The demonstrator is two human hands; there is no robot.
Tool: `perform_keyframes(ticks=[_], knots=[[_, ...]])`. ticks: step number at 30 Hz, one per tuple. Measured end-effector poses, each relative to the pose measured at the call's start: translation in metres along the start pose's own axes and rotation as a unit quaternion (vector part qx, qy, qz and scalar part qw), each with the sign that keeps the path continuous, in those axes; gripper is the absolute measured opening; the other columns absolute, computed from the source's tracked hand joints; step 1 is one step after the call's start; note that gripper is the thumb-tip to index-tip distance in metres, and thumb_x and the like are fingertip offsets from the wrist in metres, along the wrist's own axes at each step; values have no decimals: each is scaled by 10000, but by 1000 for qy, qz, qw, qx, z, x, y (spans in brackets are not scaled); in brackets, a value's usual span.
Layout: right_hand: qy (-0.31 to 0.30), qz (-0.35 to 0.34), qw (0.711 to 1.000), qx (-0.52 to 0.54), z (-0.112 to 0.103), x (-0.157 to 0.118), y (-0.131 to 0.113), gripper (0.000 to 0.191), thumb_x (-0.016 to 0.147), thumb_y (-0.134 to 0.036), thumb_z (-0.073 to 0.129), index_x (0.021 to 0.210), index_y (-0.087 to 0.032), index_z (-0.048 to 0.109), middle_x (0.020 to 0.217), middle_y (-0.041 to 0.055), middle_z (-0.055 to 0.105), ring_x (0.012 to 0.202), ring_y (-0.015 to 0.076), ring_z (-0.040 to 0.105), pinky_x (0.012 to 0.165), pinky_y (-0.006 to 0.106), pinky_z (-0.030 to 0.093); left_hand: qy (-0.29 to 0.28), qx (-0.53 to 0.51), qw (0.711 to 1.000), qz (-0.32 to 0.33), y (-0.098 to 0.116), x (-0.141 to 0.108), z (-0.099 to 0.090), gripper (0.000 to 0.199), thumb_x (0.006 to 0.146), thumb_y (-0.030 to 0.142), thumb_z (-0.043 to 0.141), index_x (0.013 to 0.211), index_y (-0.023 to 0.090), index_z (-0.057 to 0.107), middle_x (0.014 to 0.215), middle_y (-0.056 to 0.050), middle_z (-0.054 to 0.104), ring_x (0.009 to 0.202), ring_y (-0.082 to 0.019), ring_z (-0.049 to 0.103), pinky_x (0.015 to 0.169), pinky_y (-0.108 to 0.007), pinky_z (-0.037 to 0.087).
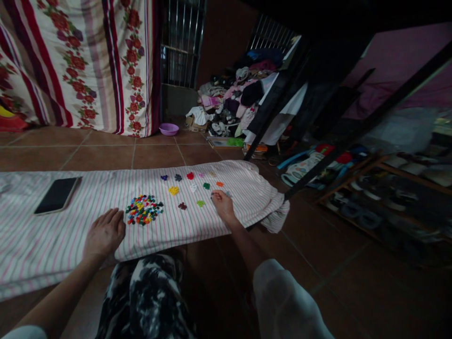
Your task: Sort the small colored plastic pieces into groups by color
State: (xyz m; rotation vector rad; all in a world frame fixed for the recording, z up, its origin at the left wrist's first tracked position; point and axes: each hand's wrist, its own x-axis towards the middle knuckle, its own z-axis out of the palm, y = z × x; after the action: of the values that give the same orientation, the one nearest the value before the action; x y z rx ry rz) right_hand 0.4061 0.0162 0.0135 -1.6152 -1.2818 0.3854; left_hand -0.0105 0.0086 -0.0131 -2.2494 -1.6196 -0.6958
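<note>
A pile of mixed coloured small pieces [144,209] lies on the striped cloth [106,188]. My left hand [105,231] rests flat on the cloth, just left of the pile, holding nothing. To the right are several single-colour groups, among them yellow pieces [173,190], red pieces [190,175], brown pieces [182,206] and light green pieces [200,203]. My right hand [222,204] is pinched over the cloth, beside the dark green pieces [206,186] and below the orange pieces [219,184]. What its fingertips hold is too small to name.
A phone [58,195] lies on the cloth at the left. Beyond are a purple basin [168,129], a floral curtain [99,66] and heaped clothes [236,99]. A dark slanted pole [318,165] and a shoe rack [381,197] stand at the right.
</note>
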Motion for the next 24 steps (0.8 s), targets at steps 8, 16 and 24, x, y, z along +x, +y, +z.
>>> perform_keyframes(ticks=[8, 16, 24], knots=[[-58, -69, 993, -77, 28, 7, -14, 214, 755, -223, 497, 902, -208, 652, 799, 7, 663, 696, 136, 602, 722, 272, 503, -19, -8, 1000, -12, 1, 2, -4, 363, 865, 292, 349, 1089, 167, 606, 1178, -145, 643, 1142, -279, 568, 987, -449, 436], [-96, -128, 978, -135, 73, 31, -32, 238, 768, -158, 495, 914, -205, 676, 829, 24, 673, 744, 146, 599, 744, 257, 476, -24, 4, 1000, -19, 3, 3, -4, 352, 868, 274, 371, 1102, 165, 610, 1195, -139, 643, 1173, -280, 556, 990, -436, 431], [-145, -143, 958, -200, 133, 73, -60, 270, 798, -115, 509, 937, -225, 713, 912, 37, 707, 858, 177, 629, 790, 282, 468, -22, 9, 999, -29, 5, 3, -1, 335, 872, 260, 387, 1110, 175, 606, 1214, -117, 643, 1191, -260, 547, 1010, -422, 416]])
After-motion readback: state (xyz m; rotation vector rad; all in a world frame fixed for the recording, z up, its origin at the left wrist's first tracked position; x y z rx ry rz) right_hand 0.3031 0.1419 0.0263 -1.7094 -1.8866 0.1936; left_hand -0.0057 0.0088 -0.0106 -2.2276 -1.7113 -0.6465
